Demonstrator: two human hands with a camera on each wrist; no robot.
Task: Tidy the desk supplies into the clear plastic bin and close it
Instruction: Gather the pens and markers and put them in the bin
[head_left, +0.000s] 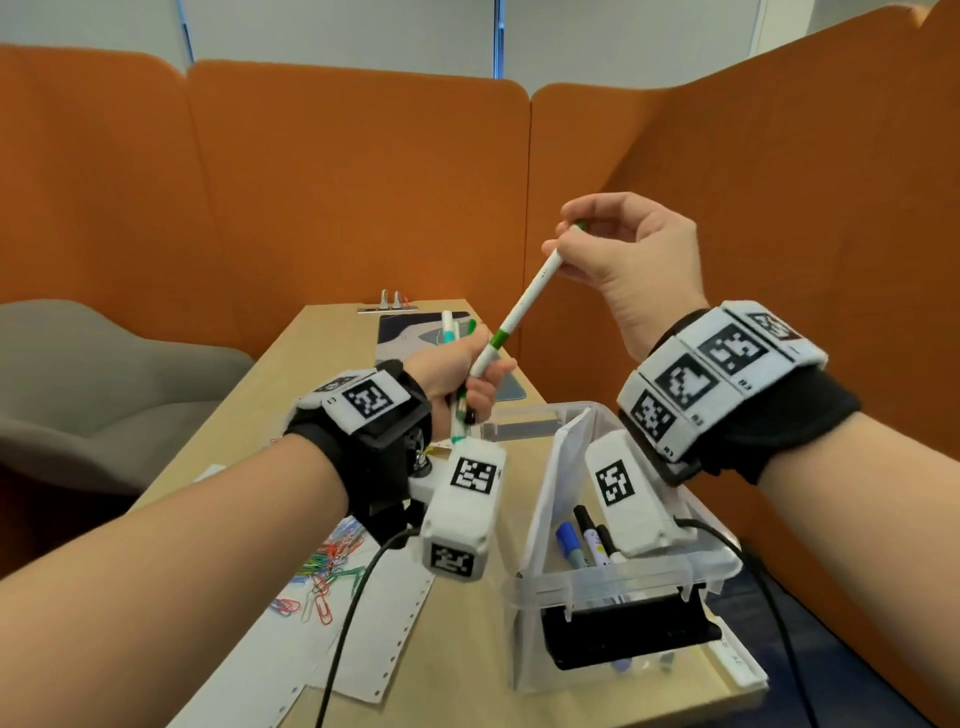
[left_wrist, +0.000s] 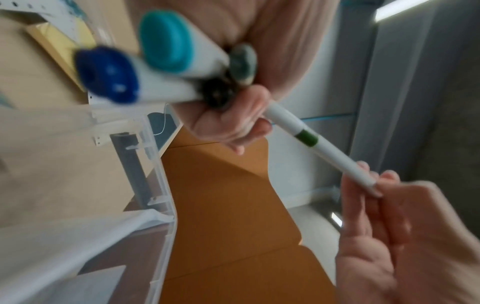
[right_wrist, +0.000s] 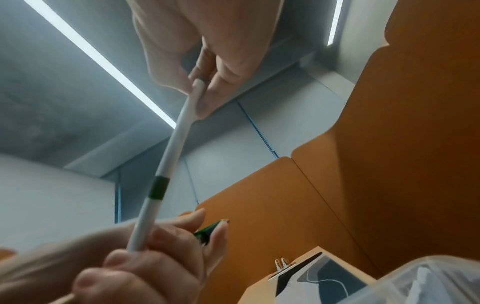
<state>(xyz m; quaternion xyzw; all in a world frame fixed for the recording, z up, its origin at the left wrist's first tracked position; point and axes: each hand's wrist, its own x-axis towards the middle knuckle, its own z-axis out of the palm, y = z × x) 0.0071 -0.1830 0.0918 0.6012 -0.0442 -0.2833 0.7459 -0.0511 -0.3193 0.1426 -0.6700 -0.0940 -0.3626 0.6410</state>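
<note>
My left hand (head_left: 462, 376) grips a bundle of markers (left_wrist: 145, 67) above the desk, their teal and blue end caps facing the left wrist camera. A white pen with a green band (head_left: 519, 309) sticks up from that fist. My right hand (head_left: 618, 249) pinches the pen's upper end (right_wrist: 196, 88), higher and to the right. The pen (left_wrist: 319, 148) spans both hands. The clear plastic bin (head_left: 618, 587) stands open below my right wrist, with several markers (head_left: 587, 535) and a white paper pad (head_left: 561, 467) inside.
Coloured paper clips (head_left: 322, 566) lie on perforated white paper (head_left: 363, 623) at the left. A clipboard (head_left: 410, 322) lies at the desk's far end. A black object (head_left: 623, 629) sits at the bin's front. Orange partitions (head_left: 363, 182) enclose the desk; a grey seat (head_left: 104, 374) stands on the left.
</note>
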